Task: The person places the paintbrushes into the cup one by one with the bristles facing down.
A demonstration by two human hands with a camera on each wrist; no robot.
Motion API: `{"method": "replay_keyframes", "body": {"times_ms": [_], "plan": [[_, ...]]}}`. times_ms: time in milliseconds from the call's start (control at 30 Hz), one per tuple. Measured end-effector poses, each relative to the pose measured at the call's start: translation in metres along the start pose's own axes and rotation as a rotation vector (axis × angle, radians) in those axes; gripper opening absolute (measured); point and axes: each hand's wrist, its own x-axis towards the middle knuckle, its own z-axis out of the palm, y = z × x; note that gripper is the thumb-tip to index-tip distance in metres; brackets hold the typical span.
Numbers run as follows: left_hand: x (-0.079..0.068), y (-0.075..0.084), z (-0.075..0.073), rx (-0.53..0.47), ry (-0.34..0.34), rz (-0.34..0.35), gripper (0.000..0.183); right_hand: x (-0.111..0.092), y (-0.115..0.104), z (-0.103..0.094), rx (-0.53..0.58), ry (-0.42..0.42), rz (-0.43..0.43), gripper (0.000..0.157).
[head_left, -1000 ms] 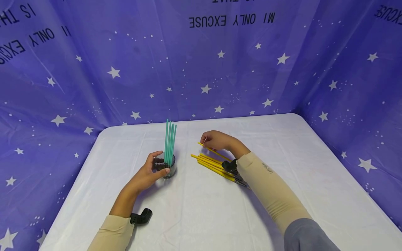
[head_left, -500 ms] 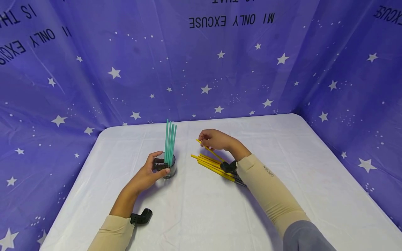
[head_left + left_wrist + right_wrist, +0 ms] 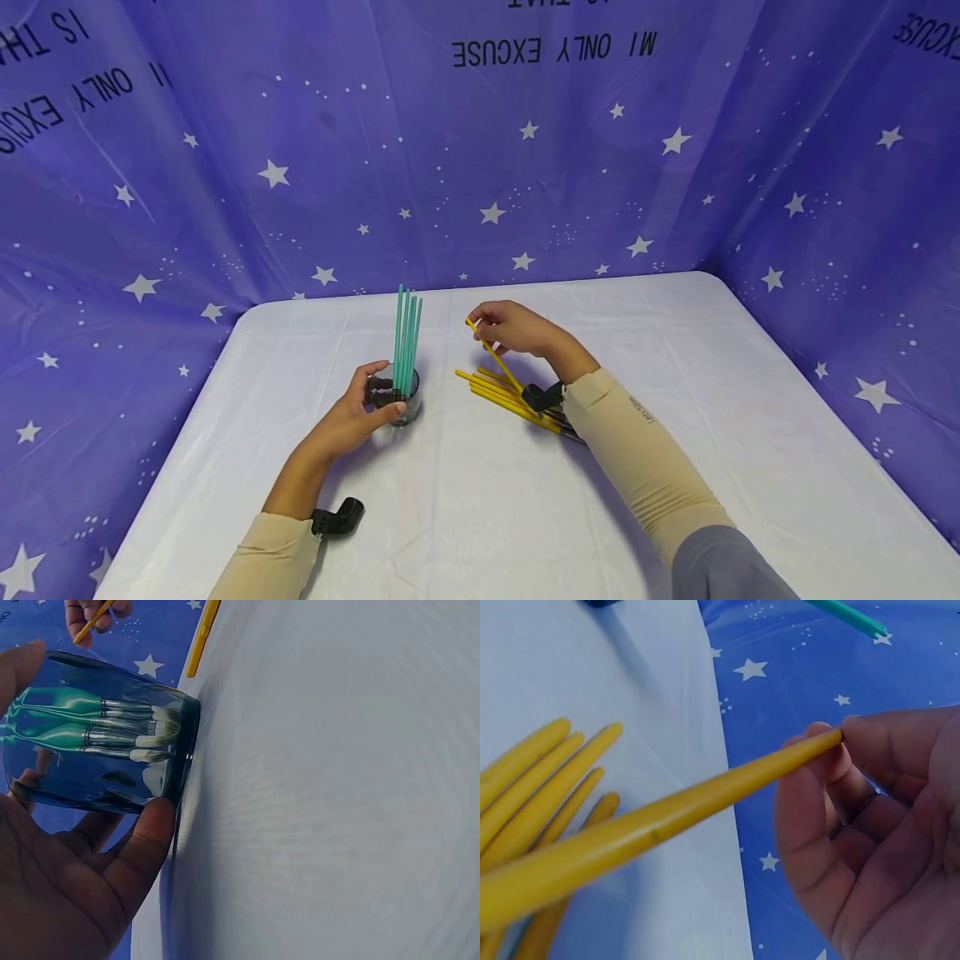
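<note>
My left hand (image 3: 356, 421) grips a clear glass (image 3: 112, 780) standing on the table, thumb on one side and fingers round the other. Several green-handled paintbrushes (image 3: 407, 346) stand in it, their pale bristles down at the base. My right hand (image 3: 513, 325) pinches the end of a yellow-handled paintbrush (image 3: 667, 817) between thumb and fingertips. That brush slants, its pinched end raised and its far end hidden behind the wrist camera in the head view. Under it lie several more yellow paintbrushes (image 3: 506, 400), side by side, their dark ends partly covered by the right wrist.
A white cloth covers the table (image 3: 480, 517). Behind it and along both sides hangs a purple curtain (image 3: 450, 167) with white stars and lettering. A black camera (image 3: 341, 518) is strapped to the left wrist, another (image 3: 542, 397) to the right wrist.
My right hand has moved up and slightly left, tilting the pinched yellow paintbrush more steeply above the others. My left hand and the glass have stayed in place.
</note>
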Motion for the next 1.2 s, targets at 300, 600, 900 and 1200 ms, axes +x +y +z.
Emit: {"method": "replay_keyframes", "body": {"times_ms": [300,600,900,1200], "plan": [[0.0,-0.001,0.0,0.004,-0.004,0.015,0.078,0.0,-0.005,0.009,0.078,0.084,-0.021,0.021],[0.0,-0.002,0.0,-0.013,-0.001,-0.003,0.08,0.004,-0.01,0.019,0.217,0.193,-0.049,0.021],[0.001,-0.002,-0.001,-0.014,-0.009,0.013,0.079,0.008,-0.022,0.026,0.437,0.333,-0.158,0.023],[0.001,-0.002,0.0,-0.011,-0.005,0.008,0.079,0.001,-0.059,0.027,0.611,0.421,-0.275,0.021]]}}
